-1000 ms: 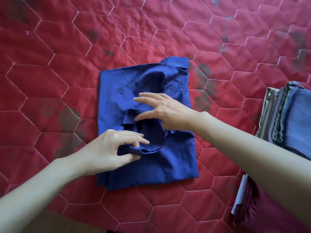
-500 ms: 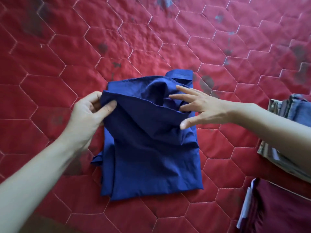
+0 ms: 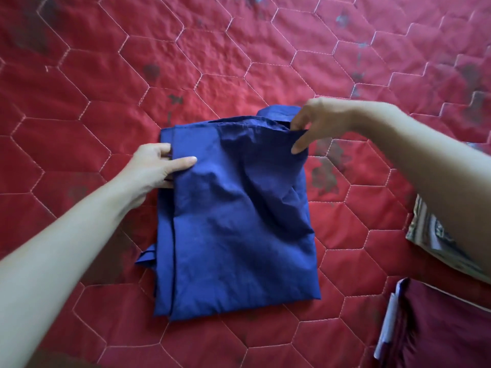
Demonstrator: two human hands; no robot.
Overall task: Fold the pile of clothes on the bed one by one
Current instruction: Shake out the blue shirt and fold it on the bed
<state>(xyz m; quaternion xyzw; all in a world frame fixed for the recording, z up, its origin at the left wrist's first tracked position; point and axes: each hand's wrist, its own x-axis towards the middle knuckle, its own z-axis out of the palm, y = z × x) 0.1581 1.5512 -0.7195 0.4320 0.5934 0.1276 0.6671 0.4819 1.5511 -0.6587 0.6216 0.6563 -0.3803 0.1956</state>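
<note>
On the red bed (image 3: 239, 62), left hand (image 3: 154, 168) grips the blue garment's (image 3: 239, 221) left edge, right hand (image 3: 318, 123) apparently pinches its far corner; lay the fold flush, then smooth wrinkles.

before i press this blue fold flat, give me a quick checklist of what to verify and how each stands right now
1. Left hand grips the near-left top corner of the dark blue cotton garment: ok.
2. Right hand pinches the far top corner: ok.
3. Top edge lies even between both hands: not ok, it sags and wrinkles in the middle.
4. Left side edges line up: not ok, a loose flap sticks out low on the left.
5. Layers underneath lie smooth: cannot tell, the top panel hides them.
6. Garment sits apart from the folded maroon cloth on the red quilted bedspread: ok.
</note>
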